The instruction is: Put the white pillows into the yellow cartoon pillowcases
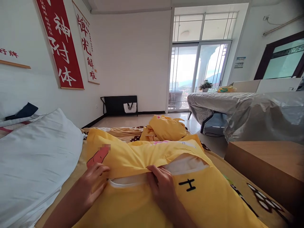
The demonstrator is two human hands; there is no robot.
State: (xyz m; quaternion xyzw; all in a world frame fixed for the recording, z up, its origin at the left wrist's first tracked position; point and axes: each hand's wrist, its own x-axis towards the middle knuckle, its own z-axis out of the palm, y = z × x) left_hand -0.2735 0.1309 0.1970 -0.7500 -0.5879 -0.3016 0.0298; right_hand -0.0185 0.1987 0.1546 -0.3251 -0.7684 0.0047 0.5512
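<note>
Here we are at the gaping mouth of the yellow pillowcase (pixel 201 199), my two hands apart along it!
It's lying right in front of me on the patterned blanket (pixel 266 198); my right hand (pixel 162 182) pinches the flap's edge mid-opening, my left hand (pixel 95 182) curls at the left end, how firmly I can't tell. White filling (pixel 190 164) peeks out either side of my right hand. The danger, I reckon: a slipping pinch lets the flap ruck up, and lopsided pulling could make the filling bulge through that wide right-hand gap.

Matt, lightly creased cloth pillowcase (pixel 209 196), glossy, crumpled plastic sheeting (pixel 251 118) and smooth, shiny floor (pixel 112 121).
</note>
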